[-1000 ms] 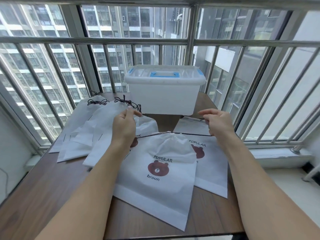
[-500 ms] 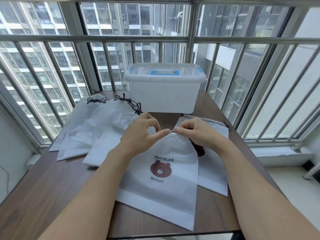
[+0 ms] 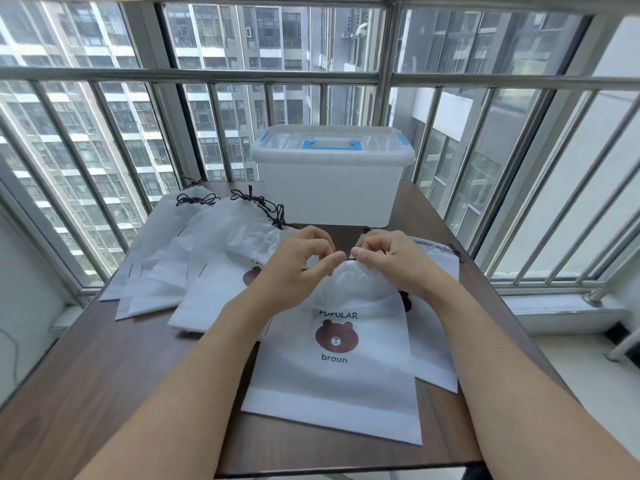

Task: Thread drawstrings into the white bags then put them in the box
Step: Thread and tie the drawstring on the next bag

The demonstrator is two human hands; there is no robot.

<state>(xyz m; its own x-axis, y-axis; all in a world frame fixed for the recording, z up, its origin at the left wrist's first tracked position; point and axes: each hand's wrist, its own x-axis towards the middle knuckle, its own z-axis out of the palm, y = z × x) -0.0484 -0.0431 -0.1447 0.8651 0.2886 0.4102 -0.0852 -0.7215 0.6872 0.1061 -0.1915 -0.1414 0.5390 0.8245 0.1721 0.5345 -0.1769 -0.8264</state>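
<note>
Item, front white bag: lies flat on the brown table, printed with a bear face, "POPULAR" above and "broun" below; mouth gathered tight.
Item, dark drawstring: short length showing at that gathered mouth.
Left hand and right hand: drawn together, fingertips nearly touching, each pinching the drawstring.
Item, second bag: partly under the first, to its right.
Item, pile of bags: overlapping, left, cords bunched at their tops.
Item, translucent box: lid on, blue handle, far table edge by the window bars.
</note>
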